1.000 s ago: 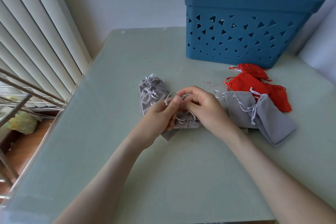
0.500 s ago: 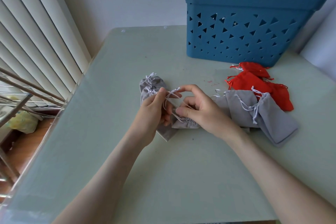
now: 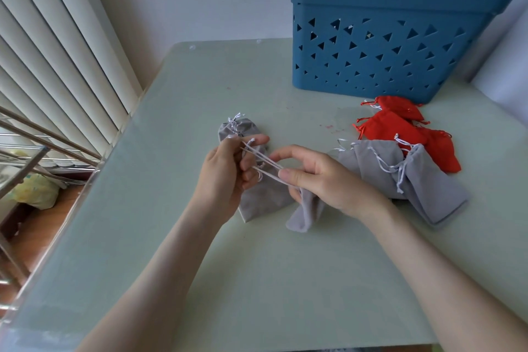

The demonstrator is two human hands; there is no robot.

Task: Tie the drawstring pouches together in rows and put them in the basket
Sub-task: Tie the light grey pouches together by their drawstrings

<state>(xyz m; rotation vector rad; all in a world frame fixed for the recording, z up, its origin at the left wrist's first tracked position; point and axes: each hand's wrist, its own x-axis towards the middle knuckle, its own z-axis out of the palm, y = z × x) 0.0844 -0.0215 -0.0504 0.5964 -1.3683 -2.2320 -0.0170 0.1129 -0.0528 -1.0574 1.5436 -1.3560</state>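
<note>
At the centre of the frame the left hand [image 3: 225, 177] curls its fingers round the white drawstrings [image 3: 265, 164]; the right hand [image 3: 323, 180] pinches their other end between thumb and fingers, so the cords run taut between the two. The joined grey pouches [image 3: 263, 200] lie crumpled under both hands on the table [image 3: 285, 280]; loose grey pouches [image 3: 428, 186] and red pouches [image 3: 391, 128] lie at centre right, with the blue basket [image 3: 371, 46] at upper right.
</note>
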